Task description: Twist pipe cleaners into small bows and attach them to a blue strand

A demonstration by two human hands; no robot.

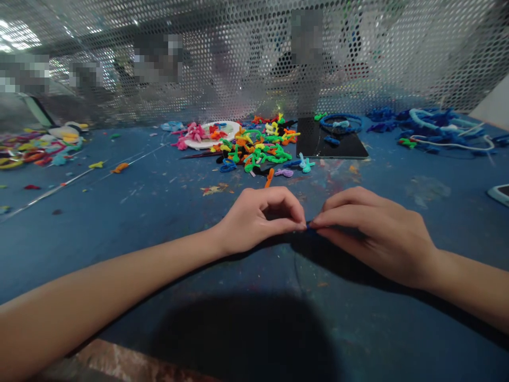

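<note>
Near the middle of the view, my left hand (266, 215) pinches one side of a small dark blue piece (309, 226), thumb against fingertips. From the right, my right hand (377, 233) closes its thumb and fingertips on the other side of it. The fingertips of both hands nearly meet, and most of the piece is hidden between them. Just beyond my left hand lies an orange fuzzy piece (269, 178). A lilac twisted piece (284, 173) and a light blue one (305, 163) rest a little farther off.
A colourful heap of fuzzy pieces (258, 148), a white plate (194, 144) and a black tablet (338, 148) stand behind the hands. Blue coils (441, 130) are at the back right, more pieces (40, 148) at left. Perforated metal screen (246, 69) behind; phone-like object (501, 194) at right edge.
</note>
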